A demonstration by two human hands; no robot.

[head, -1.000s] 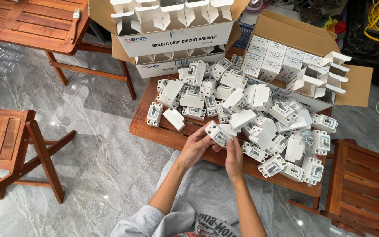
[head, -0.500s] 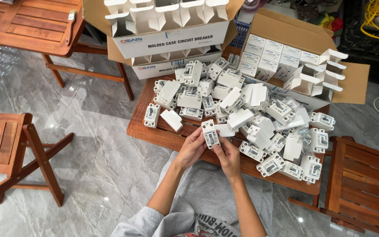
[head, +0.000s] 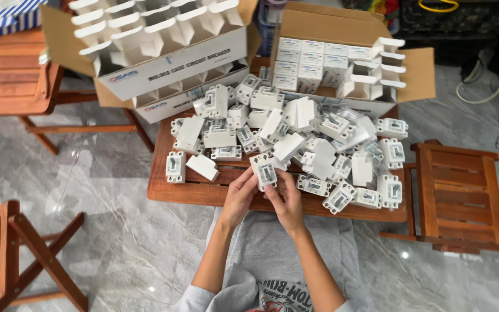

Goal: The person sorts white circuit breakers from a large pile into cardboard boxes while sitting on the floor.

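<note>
A white breaker unit [head: 264, 171], held at centre frame above the near edge of a low wooden table [head: 203, 193], is grasped by both the left hand [head: 239, 196] and right hand [head: 287, 199]. Behind it lies a heap of breakers [head: 295, 138]; open cartons [head: 163, 58] fill the upper frame.

White breaker [head: 264, 171] between both hands' grips.

Both forearms reach forward from the lower edge, bare, converging. Left hand [head: 239, 195] and right hand [head: 287, 199] meet close together, palms turned inward, fingers curled and pinching from either side. Wrists straight, elbows tucked near the torso, thumbs uppermost.
</note>
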